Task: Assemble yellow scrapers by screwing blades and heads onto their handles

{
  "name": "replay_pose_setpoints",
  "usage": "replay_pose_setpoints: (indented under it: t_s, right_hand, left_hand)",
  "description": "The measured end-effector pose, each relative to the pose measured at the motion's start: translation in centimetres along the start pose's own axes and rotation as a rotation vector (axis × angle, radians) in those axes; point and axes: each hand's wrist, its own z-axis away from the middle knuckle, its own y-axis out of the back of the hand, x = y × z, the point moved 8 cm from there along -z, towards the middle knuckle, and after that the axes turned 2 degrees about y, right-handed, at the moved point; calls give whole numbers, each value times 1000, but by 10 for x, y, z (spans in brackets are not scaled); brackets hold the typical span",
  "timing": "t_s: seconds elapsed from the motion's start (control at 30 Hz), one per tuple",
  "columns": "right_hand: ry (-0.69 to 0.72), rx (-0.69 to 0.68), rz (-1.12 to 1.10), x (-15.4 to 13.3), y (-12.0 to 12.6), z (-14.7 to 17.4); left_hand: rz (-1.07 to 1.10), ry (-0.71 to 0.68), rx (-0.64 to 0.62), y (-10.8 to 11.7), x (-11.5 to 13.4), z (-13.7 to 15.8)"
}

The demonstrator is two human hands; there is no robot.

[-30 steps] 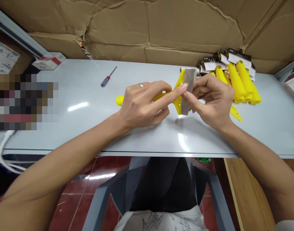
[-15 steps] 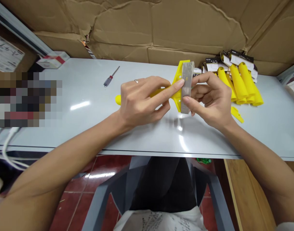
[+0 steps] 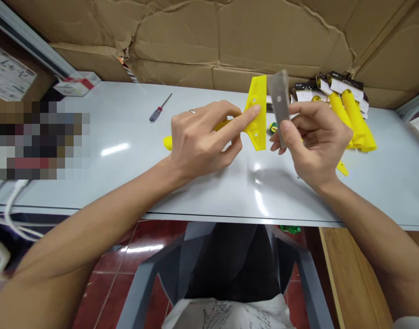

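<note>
My left hand [image 3: 206, 137] is wrapped round a yellow plastic scraper handle [image 3: 260, 130], its index finger lying on the flared head. Small holes show in that head, and the handle's rounded end sticks out on the left. In my right hand [image 3: 315, 141] a flat grey metal blade [image 3: 279, 87] is pinched upright between thumb and fingers. A hole shows in the blade's face. The blade stands just right of the yellow head, with a narrow gap between them. Behind it, partly hidden by my right fingers, lies a small green and yellow object [image 3: 273, 128].
A screwdriver [image 3: 156, 114] lies on the white table [image 3: 127, 183] to the left. Several yellow tubular handles [image 3: 358, 121] and black-and-white card sleeves [image 3: 346, 82] are piled at right, a small yellow piece [image 3: 342, 168] nearby. Cardboard [image 3: 178, 41] lines the back; a small box [image 3: 77, 84] stands at left.
The blade has come away from the yellow head, moving right and slightly up with my right hand, and has turned. My left hand keeps its grip on the scraper handle.
</note>
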Motion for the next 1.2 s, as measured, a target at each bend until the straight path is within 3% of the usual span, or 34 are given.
replay_pose_setpoints:
  t_s: [0.07,0.17,0.33,0.7,0.8,0.97,1.2]
  right_hand:
    - [-1,38,-1,-4,5,-3]
    - [-24,-49,-28,-4,2,-8]
    - [-30,-136,-84,3,-2,-10]
    - [-131,-136,-272,12,-10,-11]
    - [-96,-144,-216,8,-9,-10]
    - [-43,-196,-211,2,-12,-6]
    - [-9,-234,-173,-2,-15,0]
  left_hand:
    - [37,45,-52,-7,-10,2]
    - [82,86,-109,-20,-25,6]
    - [12,70,-76,-27,-34,8]
    - [52,-31,-58,-8,-9,-3]
    - [33,-89,-54,-2,2,-6]
    - [65,-240,95,18,22,-5]
    - [18,-286,66,20,27,-3]
